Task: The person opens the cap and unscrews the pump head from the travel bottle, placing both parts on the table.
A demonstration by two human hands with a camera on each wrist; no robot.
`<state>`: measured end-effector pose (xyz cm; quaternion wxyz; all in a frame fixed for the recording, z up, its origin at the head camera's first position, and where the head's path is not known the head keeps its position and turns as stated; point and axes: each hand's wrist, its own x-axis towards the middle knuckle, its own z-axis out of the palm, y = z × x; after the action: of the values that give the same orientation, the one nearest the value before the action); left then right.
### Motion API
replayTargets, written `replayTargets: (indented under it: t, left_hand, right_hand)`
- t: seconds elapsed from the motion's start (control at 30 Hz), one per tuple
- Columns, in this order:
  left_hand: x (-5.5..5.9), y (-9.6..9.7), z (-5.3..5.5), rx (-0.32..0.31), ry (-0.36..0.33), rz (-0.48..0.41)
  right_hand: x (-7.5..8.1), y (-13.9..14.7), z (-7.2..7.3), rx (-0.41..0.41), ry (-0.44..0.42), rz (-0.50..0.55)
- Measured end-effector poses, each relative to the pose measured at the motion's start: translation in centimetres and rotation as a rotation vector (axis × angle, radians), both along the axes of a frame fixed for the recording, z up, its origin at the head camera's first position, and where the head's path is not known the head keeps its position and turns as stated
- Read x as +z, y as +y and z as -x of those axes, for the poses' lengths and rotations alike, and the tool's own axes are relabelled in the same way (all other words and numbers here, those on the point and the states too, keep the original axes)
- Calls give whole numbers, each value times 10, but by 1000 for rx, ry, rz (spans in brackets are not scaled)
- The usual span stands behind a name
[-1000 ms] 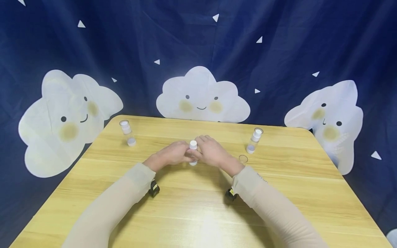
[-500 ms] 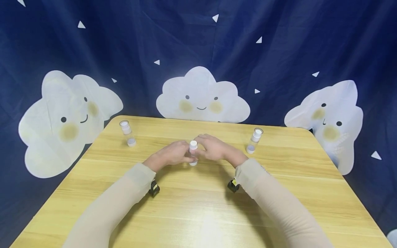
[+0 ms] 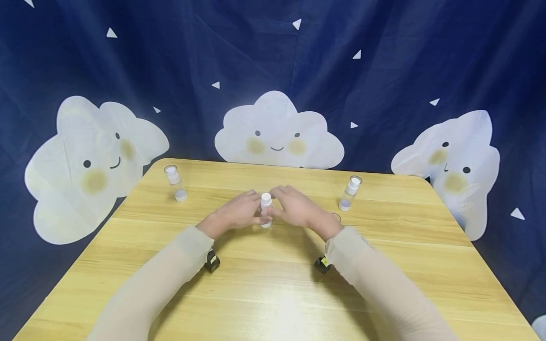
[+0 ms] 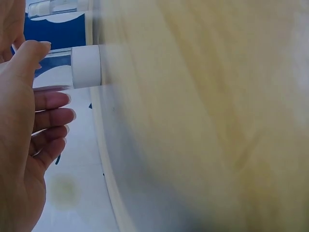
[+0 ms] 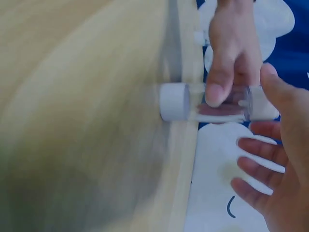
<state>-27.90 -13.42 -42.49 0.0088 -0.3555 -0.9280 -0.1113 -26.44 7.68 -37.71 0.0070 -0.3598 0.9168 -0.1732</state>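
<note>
You are in what looks like a curtained-off recording corner; whether it belongs to a home or a studio, you cannot tell. Beyond your fingers [image 4: 55, 117] hangs a deep-blue curtain [image 3: 273, 61], printed in nursery style with smiling white clouds [image 3: 277, 116] and small white triangles [image 3: 297, 24], filling the background. Beneath your fingers spreads a plain wood-grain tabletop [image 3: 256, 293] with rounded far corners. Behind your fingers, black wrist cameras [image 3: 212, 261] sit by your sleeve cuffs [image 3: 195, 242], which suits a filming setup.
</note>
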Motion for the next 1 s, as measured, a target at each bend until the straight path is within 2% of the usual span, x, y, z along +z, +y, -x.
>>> replayTargets:
  t: [0.33, 0.47, 0.6, 0.77, 1.0]
  left_hand:
    - [1, 2, -2, 14, 16, 31]
    - [1, 1, -2, -17, 52, 34]
    - [-1, -1, -1, -90, 131, 32]
    - [-2, -2, -1, -150, 204, 45]
    - [0, 0, -3, -109, 170, 65]
  right_hand:
    - [-6, -7, -12, -140, 54, 24]
    - [-7, -13, -15, -198, 83, 26]
    - [-9, -20, -15, -244, 122, 3]
    - [-12, -26, -14, -261, 160, -35]
    - [-14, -27, -11, -234, 183, -65]
